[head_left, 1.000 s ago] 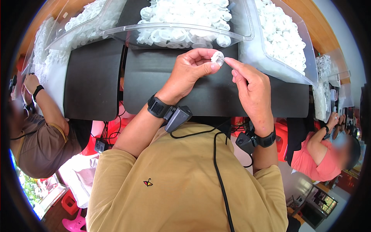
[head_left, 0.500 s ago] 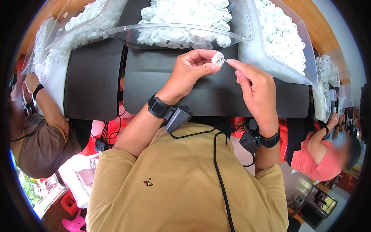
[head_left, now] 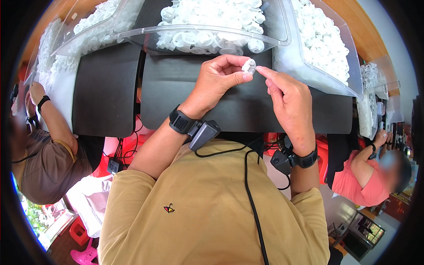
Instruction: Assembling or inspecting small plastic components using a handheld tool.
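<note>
Fitting step, likely: left hand [head_left: 221, 81] fingers pinch small white plastic piece [head_left: 248, 66] over black worktop mat [head_left: 176, 88]; right hand [head_left: 289, 99] fingers touch it, not gripping. Next needs firm press.

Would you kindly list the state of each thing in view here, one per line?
Small white plastic part: pinched in the left hand's fingertips.
Left hand: closed on the part.
Right hand: forefinger touching the part.
Middle clear bin: heaped with white parts.
Black mat: lying flat.
</note>
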Demonstrator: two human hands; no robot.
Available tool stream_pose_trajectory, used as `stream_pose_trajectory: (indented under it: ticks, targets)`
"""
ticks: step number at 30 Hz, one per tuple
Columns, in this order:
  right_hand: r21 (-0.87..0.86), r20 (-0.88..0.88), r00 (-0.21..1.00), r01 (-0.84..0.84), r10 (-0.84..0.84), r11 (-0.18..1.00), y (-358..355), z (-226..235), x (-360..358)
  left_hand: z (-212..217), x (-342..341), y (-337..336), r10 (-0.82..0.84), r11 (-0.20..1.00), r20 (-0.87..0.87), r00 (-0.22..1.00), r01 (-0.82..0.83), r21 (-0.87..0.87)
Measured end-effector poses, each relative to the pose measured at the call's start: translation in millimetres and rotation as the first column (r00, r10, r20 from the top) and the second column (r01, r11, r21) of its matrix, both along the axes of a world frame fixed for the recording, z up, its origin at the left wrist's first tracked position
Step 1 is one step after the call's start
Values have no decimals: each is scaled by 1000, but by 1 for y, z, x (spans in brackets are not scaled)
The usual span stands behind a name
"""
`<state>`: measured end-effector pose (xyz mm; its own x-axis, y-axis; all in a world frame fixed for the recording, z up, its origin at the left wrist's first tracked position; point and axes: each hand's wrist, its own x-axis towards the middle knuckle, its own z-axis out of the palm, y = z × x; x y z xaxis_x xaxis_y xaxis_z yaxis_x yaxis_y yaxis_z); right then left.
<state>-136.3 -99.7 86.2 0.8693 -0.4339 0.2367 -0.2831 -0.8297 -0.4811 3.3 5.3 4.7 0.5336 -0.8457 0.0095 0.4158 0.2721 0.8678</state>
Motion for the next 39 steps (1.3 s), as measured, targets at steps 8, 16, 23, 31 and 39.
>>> stream_pose_trajectory:
  ticks: [8,16,23,31,39]
  targets:
    - [21,23,1000,20,-21,1000,-1,-1,0,-1,-1,-1,-7,1000,-45,999,7,-7]
    - [-40,23,1000,11,-10,999,2,-3,2,0,0,-1,7,1000,-46,999,-8,-7]
    - [-115,-2,1000,9,-9,993,4,-2,3,0,0,-1,35,999,-7,999,-35,-23]
    - [-325,-76,997,-24,-1,945,9,5,4,1,-1,0,34,998,39,999,-36,43]
    - [-327,-182,978,-153,97,933,-7,16,1,-3,-2,-1,11,996,156,988,-24,82]
